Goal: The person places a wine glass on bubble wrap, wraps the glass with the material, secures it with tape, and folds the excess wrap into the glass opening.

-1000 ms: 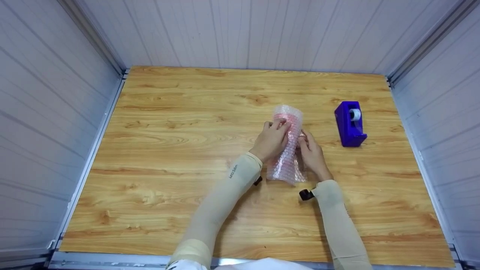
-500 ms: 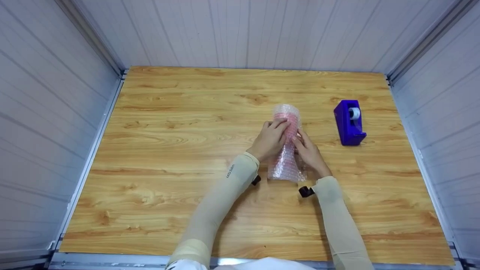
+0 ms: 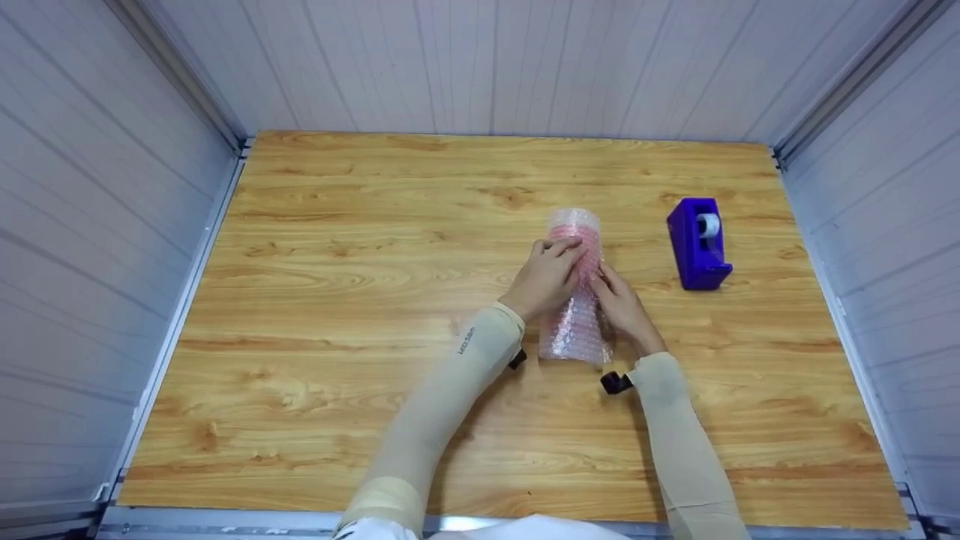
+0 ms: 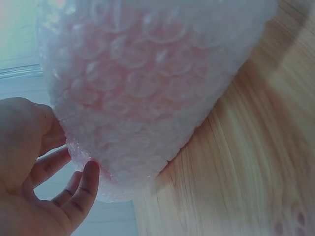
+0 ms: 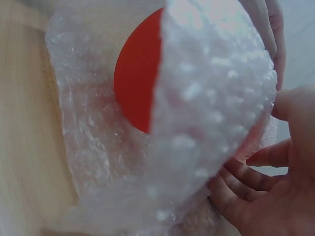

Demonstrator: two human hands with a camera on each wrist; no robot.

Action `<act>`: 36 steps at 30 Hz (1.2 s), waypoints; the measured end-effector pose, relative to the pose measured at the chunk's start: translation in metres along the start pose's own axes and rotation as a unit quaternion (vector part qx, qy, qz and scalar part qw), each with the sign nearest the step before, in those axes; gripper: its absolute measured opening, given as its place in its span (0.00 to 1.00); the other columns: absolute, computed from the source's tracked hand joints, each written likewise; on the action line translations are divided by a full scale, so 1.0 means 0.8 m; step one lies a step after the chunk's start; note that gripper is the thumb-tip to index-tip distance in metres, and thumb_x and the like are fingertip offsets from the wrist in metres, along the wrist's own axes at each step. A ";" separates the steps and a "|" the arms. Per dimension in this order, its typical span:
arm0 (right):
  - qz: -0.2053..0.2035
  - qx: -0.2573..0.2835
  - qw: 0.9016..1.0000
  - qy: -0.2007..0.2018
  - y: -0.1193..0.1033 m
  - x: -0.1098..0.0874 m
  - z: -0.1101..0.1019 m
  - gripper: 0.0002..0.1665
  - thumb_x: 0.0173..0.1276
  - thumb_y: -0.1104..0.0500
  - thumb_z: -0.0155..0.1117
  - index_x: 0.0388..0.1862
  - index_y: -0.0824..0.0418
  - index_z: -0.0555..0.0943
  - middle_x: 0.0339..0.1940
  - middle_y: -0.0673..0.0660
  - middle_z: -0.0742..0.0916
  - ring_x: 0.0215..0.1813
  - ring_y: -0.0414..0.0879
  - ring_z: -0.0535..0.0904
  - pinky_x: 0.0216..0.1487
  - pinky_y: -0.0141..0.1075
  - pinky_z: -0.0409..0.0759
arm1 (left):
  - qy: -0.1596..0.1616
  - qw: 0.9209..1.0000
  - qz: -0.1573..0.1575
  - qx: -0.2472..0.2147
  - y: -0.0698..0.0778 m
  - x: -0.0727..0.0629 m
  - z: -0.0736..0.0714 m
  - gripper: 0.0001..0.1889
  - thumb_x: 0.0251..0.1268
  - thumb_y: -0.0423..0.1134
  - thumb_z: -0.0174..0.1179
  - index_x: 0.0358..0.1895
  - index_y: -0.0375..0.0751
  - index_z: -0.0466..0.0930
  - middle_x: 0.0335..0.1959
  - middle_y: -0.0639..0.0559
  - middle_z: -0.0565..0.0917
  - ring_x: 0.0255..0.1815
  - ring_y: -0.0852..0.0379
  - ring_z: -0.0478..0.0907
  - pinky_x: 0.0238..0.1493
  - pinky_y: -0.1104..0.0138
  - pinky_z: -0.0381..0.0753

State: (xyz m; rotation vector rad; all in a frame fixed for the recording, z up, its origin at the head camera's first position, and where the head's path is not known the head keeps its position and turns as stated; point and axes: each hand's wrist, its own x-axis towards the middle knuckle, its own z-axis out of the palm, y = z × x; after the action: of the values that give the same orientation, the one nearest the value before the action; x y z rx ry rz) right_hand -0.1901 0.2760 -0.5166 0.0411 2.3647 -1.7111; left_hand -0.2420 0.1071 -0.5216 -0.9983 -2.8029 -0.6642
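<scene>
A sheet of clear bubble wrap (image 3: 574,334) is rolled lengthwise around a red thing on the wooden table, right of centre in the head view. Its flat, round red end (image 5: 135,73) shows inside the open roll in the right wrist view; the rest is veiled by the bubbles. My left hand (image 3: 544,279) holds the roll from the left, fingertips bent over its top. From the right, my right hand (image 3: 622,304) grips the wrap's side, with fingers partly under the edge. Close up, left fingers (image 4: 81,194) curl against the wrap's edge.
A blue tape dispenser (image 3: 697,251) with a roll of clear tape (image 3: 708,226) stands at the right of the table (image 3: 360,300). Pale panel walls (image 3: 390,67) enclose the left, back and right sides. A small black wrist camera (image 3: 615,383) sits by the right cuff.
The loose near edge of the wrap has been drawn round, so the roll looks smoother and closer. My right hand first shifted up onto the wrap's side; the left fingers have slid slightly right across the top.
</scene>
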 end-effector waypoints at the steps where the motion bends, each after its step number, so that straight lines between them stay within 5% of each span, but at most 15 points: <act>1: 0.000 0.010 1.000 0.002 0.006 0.003 0.000 0.32 0.82 0.59 0.46 0.78 0.71 0.56 0.75 0.71 0.65 0.75 0.62 0.60 0.75 0.47 0.57 | -0.001 1.000 0.000 0.002 0.001 0.001 0.000 0.22 0.77 0.42 0.53 0.69 0.41 0.74 0.70 0.48 0.73 0.66 0.48 0.70 0.69 0.59 0.63; 6: 0.008 0.076 0.997 0.012 0.041 0.017 -0.002 0.31 0.82 0.56 0.47 0.78 0.68 0.59 0.75 0.67 0.68 0.74 0.57 0.63 0.74 0.45 0.58 | -0.002 1.000 -0.014 0.017 0.007 0.004 0.000 0.22 0.77 0.44 0.52 0.69 0.45 0.75 0.70 0.52 0.73 0.63 0.47 0.71 0.59 0.58 0.73; 11: 0.018 0.048 0.998 0.030 0.053 0.014 -0.003 0.29 0.82 0.51 0.47 0.75 0.65 0.66 0.67 0.65 0.76 0.64 0.52 0.72 0.66 0.41 0.68 | -0.011 0.999 -0.047 0.021 0.012 0.005 0.000 0.21 0.77 0.45 0.51 0.69 0.51 0.75 0.71 0.57 0.72 0.60 0.47 0.70 0.44 0.56 0.82; 17: 0.008 0.022 0.999 0.033 0.056 -0.001 -0.005 0.25 0.82 0.53 0.47 0.68 0.69 0.72 0.50 0.62 0.82 0.47 0.46 0.76 0.47 0.34 0.75 | 0.003 0.999 -0.028 0.024 0.014 0.006 0.003 0.21 0.75 0.42 0.53 0.67 0.47 0.77 0.69 0.54 0.73 0.59 0.46 0.71 0.49 0.60 0.80; 26: 0.024 0.116 0.993 -0.009 0.059 -0.019 -0.002 0.22 0.82 0.54 0.49 0.61 0.71 0.74 0.38 0.56 0.82 0.38 0.44 0.80 0.39 0.36 0.81 | 0.004 1.000 -0.008 0.025 0.014 0.007 0.003 0.21 0.74 0.41 0.54 0.67 0.43 0.77 0.68 0.50 0.74 0.60 0.46 0.71 0.57 0.60 0.74; 29: 0.019 0.112 0.993 -0.004 0.059 -0.020 -0.003 0.23 0.82 0.53 0.49 0.60 0.71 0.75 0.37 0.56 0.82 0.37 0.44 0.80 0.38 0.35 0.81 | 0.001 1.000 -0.008 0.026 0.015 0.009 0.004 0.21 0.74 0.41 0.54 0.66 0.43 0.77 0.68 0.51 0.74 0.61 0.46 0.71 0.58 0.60 0.73; 36: 0.021 0.019 0.996 0.083 0.063 -0.015 -0.004 0.28 0.77 0.50 0.58 0.66 0.68 0.74 0.54 0.64 0.83 0.53 0.51 0.77 0.54 0.39 0.76 | -0.003 0.999 -0.010 0.044 0.020 0.015 0.007 0.21 0.74 0.42 0.54 0.66 0.45 0.78 0.69 0.51 0.73 0.64 0.43 0.69 0.55 0.59 0.78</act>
State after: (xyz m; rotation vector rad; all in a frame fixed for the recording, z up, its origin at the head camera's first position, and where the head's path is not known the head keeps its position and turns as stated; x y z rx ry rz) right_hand -0.1713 0.2965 -0.5600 0.2451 2.4281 -1.7964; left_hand -0.2408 0.1278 -0.5182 -0.9591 -2.8239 -0.5345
